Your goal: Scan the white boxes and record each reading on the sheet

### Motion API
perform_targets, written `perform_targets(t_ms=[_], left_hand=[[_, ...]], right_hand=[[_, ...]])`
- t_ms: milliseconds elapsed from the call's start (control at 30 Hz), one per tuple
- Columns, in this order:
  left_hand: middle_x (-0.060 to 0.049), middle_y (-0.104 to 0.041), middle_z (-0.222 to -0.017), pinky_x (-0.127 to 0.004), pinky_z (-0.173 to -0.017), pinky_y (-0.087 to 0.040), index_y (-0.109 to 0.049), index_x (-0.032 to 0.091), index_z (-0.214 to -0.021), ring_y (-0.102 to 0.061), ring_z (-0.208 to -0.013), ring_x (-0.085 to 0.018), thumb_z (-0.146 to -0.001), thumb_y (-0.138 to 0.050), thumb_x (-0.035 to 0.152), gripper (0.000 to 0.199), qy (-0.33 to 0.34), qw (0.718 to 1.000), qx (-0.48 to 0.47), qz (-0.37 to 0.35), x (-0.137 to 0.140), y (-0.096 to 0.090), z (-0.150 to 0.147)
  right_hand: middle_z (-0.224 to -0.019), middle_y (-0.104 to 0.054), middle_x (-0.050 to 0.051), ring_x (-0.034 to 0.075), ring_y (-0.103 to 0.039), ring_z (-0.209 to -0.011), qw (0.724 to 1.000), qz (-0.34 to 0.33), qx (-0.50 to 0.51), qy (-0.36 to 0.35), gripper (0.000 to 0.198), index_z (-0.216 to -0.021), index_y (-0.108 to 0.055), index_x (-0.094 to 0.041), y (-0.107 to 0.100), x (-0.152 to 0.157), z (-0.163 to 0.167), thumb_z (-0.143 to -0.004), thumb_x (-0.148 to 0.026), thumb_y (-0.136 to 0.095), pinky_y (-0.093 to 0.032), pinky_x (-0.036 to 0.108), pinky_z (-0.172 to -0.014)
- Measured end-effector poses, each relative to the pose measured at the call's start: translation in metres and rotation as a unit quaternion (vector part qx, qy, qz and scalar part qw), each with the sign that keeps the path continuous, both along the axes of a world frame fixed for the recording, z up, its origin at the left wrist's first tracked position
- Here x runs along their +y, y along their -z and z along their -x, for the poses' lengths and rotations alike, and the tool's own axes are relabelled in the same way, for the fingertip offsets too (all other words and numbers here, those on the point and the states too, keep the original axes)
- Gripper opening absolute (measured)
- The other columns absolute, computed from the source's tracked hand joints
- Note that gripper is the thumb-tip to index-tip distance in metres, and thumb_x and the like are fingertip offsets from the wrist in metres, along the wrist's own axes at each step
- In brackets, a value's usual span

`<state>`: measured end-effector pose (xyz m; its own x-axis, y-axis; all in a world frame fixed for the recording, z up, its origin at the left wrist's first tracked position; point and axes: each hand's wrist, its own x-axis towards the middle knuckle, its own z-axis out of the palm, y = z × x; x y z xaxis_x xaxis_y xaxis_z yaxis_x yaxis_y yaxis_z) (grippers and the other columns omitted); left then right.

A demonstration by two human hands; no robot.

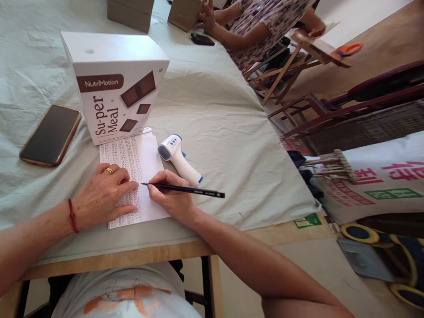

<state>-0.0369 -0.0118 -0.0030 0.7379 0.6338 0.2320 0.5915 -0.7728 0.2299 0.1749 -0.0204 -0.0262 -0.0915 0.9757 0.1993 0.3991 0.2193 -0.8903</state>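
A sheet of paper (150, 207) lies in front of me, its left part covered with rows of small writing and its right part blank. My left hand (104, 194) rests flat on the written side, fingers stretched out. In my right hand (174, 198) a black pen (198, 191) is pinched, its tip on or just above the paper near my left index finger. Just beyond that hand lies a white and blue infrared thermometer (177, 159). A white NutriMotion box (112, 101) stands upright at the paper's far edge, hiding part of it.
A smartphone (51, 134) lies on the pale tablecloth (212, 106) at the left. Across the table, another person's hand (208, 17) touches a brown box (183, 13); a second brown box (130, 13) and a dark object (202, 39) are nearby. A wooden chair (308, 48) stands beyond.
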Motion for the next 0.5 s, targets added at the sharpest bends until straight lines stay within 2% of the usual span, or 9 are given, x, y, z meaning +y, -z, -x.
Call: perform_targets(t_ms=[133, 300, 500], left_hand=[[-0.007, -0.065, -0.092, -0.047, -0.086, -0.045, -0.070, 0.016, -0.106, -0.061, -0.085, -0.026, -0.080, -0.080, 0.041, 0.037, 0.004, 1.000, -0.001, -0.014, -0.0007, -0.0006, 0.0001], [-0.008, -0.065, -0.094, -0.047, -0.086, -0.045, -0.070, 0.017, -0.106, -0.061, -0.086, -0.026, -0.083, -0.077, 0.041, 0.034, 0.010, 1.000, 0.006, -0.022, 0.0000, -0.0007, 0.0000], [-0.008, -0.065, -0.092, -0.047, -0.085, -0.044, -0.070, 0.016, -0.105, -0.061, -0.086, -0.026, -0.084, -0.076, 0.042, 0.034, 0.010, 1.000, 0.009, -0.022, 0.0006, -0.0020, -0.0009]], right_hand=[[-0.061, -0.062, -0.003, 0.012, -0.055, -0.055, 0.999, -0.036, -0.014, -0.013, 0.011, -0.064, -0.056, -0.023, -0.0007, -0.0006, 0.0000, -0.075, -0.023, -0.057, -0.049, 0.026, -0.056], [-0.063, -0.063, -0.001, 0.014, -0.056, -0.057, 1.000, -0.013, -0.018, -0.010, 0.010, -0.068, -0.060, -0.024, 0.0014, 0.0017, -0.0004, -0.077, -0.027, -0.058, -0.050, 0.029, -0.056], [-0.066, -0.064, -0.001, 0.014, -0.058, -0.059, 0.999, -0.020, -0.023, -0.017, 0.009, -0.071, -0.061, -0.024, 0.0035, 0.0023, 0.0005, -0.079, -0.026, -0.058, -0.051, 0.030, -0.059]])
